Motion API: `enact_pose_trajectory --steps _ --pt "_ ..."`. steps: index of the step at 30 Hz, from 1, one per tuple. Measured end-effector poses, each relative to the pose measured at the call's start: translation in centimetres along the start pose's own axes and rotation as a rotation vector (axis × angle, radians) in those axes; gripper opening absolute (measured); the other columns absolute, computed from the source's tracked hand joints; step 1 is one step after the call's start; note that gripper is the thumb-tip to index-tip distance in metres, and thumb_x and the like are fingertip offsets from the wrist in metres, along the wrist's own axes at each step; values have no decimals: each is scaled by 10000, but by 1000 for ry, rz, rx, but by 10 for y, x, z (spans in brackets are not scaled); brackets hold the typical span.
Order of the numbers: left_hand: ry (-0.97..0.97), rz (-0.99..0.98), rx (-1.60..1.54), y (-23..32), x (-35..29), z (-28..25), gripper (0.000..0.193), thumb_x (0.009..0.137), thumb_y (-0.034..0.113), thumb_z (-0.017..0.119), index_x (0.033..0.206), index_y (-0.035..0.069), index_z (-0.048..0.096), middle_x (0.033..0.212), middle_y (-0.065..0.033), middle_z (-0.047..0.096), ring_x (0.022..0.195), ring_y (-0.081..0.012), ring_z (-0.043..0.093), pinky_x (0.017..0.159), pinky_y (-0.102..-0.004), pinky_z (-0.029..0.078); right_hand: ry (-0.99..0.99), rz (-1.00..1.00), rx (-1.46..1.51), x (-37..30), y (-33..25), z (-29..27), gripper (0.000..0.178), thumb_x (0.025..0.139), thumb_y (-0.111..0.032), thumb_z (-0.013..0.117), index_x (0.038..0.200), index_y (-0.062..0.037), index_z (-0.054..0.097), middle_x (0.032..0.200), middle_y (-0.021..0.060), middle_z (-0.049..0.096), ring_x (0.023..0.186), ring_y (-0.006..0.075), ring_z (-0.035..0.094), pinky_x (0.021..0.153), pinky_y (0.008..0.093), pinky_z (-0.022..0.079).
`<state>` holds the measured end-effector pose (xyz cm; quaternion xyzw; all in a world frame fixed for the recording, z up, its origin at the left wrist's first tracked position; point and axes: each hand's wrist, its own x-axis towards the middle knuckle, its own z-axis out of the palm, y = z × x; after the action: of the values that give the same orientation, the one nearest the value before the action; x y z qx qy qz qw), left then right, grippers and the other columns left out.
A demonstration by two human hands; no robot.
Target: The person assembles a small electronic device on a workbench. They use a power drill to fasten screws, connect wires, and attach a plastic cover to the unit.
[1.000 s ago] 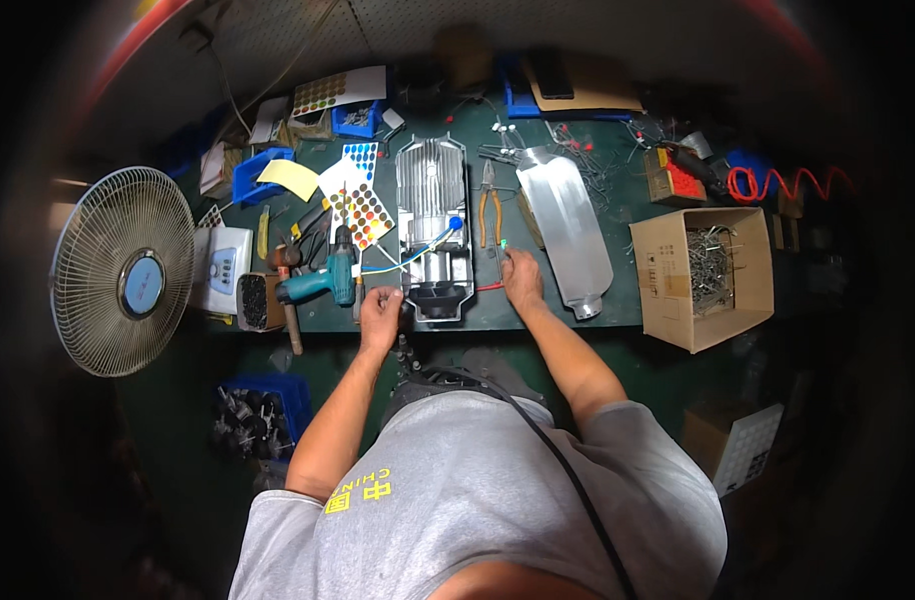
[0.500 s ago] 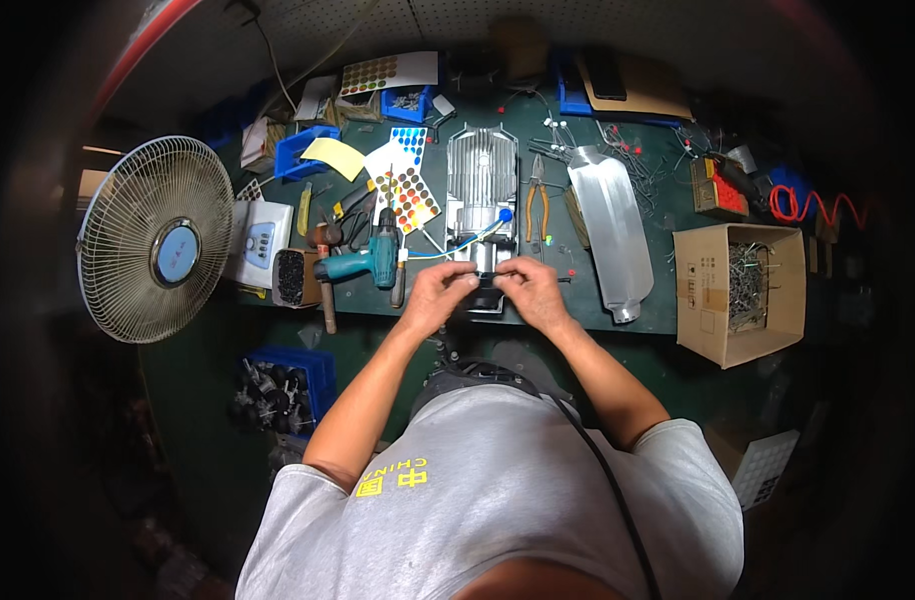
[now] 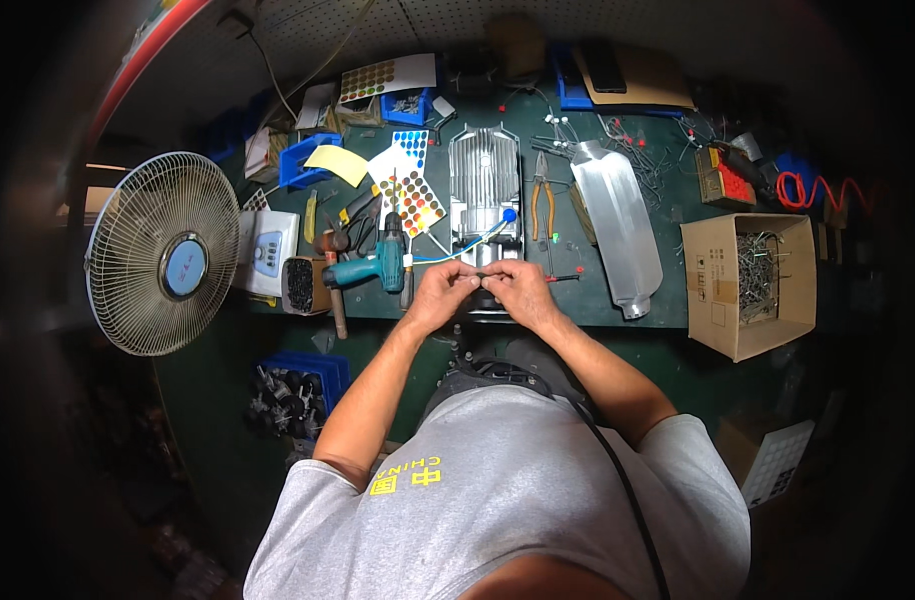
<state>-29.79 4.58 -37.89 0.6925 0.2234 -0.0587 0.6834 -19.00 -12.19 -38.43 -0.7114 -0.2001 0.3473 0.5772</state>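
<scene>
Both hands met at the near end of the ribbed metal lamp housing (image 3: 485, 180).

A second earlier the left hand (image 3: 443, 292) and right hand (image 3: 523, 290) were apart at the housing's sides; they had come together, fingertips pinching a small dark part beside the blue wire (image 3: 468, 248), suggesting fine fitting work. The teal cordless drill (image 3: 368, 268) lay just to the left on the green bench (image 3: 618, 315).

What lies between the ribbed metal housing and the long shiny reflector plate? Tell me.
In the head view, orange-handled pliers lie on the green bench between the ribbed housing and the reflector plate, with thin wires beside them.
</scene>
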Motion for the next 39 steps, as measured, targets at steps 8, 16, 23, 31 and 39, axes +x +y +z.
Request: enact_pose_trajectory --steps 8,16,23,31,39 --pt "591 -241 -478 -61 38 -38 107 936 148 679 989 67 635 841 -12 631 730 -129 604 632 -276 503 96 -485 -576 -1 -17 5 301 804 -138 736 1096 -67 730 1165 88 647 1154 277 527 968 427 407" --pt "271 -65 -540 -10 35 -24 85 961 121 648 983 46 614 1025 -105 700 938 -196 685 868 -348 588 -40 -398 -745 18 -11 37 390 799 -250 739 1137 -61 691 1169 101 646 1144 293 518 904 472 362" --pt "597 -122 -483 -31 23 -30 88 945 91 677 995 38 629 936 -77 688 789 -165 682 722 -314 601 -16 -369 -675 21 -4 38 341 815 -189 710 1130 -57 693 1151 105 656 1138 299 526 943 472 383" --pt "481 -80 -78 -70 30 -27 58 912 71 693 894 19 675 752 -10 650 620 -70 558 563 -234 444 177 -458 -434 14 15 25 182 828 -94 695 995 -24 713 1100 111 700 1088 322 578 976 424 455" --pt "511 52 20 -87 39 -27 172 885 66 709 769 37 586 712 -5 602 691 -109 566 637 -286 455 157 -455 -416 10 18 20 173 841 -114 705 984 -16 709 1110 107 691 1101 317 566 983 419 455"
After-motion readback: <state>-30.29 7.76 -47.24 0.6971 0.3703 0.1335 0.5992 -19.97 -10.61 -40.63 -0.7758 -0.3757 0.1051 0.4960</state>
